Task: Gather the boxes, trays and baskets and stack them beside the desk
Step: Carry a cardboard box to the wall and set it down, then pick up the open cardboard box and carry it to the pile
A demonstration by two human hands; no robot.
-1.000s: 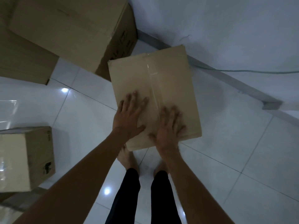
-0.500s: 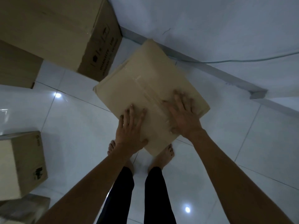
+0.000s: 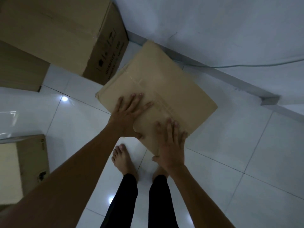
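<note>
Positioning of the central box (image 3: pixel 164 83) is judged in hand; left hand (image 3: pixel 130 112) and right hand (image 3: pixel 171 145) are laid flat on it, grips released. Edge grasping is probably required next.

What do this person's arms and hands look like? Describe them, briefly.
Both forearms are bare, with no sleeves in view. The left hand and right hand wear no gloves; no watch, ring or band shows. Lower down: black trousers, bare feet.
</note>
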